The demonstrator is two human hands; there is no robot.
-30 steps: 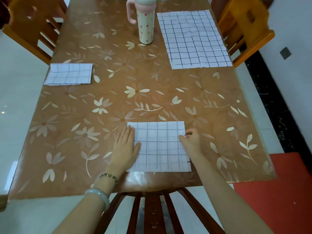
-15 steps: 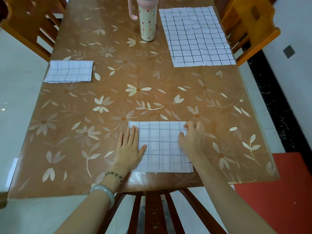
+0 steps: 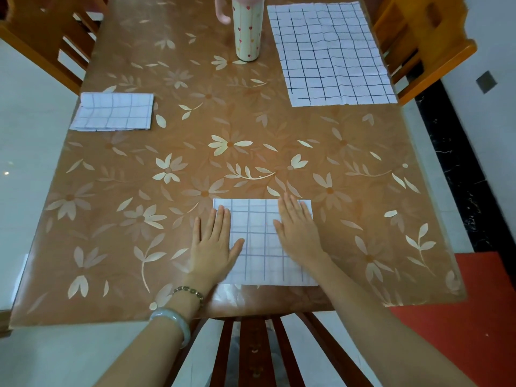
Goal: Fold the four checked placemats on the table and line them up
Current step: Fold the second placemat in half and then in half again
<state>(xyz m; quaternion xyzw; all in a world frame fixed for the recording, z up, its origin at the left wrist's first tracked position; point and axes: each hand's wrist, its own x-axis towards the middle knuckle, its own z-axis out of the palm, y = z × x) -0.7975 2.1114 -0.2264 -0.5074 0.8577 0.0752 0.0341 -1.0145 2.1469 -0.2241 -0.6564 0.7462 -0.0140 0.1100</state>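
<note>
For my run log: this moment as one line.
left hand, right hand: flat on near placemat | left placemat: folded | far placemat: unfolded

This is a home dining room. A long table (image 3: 251,129) under a glossy brown cover printed with pale flowers stands on pale polished floor tiles (image 3: 30,163). Orange-brown slatted wooden chairs (image 3: 424,37) are drawn up at its sides. White checked cloth placemats (image 3: 329,51) lie on it, and a cream heart-dotted tumbler (image 3: 248,32) with a pink handle stands upright.

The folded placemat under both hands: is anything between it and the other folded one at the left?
Nothing visible. Only bare table lies between the near placemat and the left folded placemat; the cup stands farther back.
</note>
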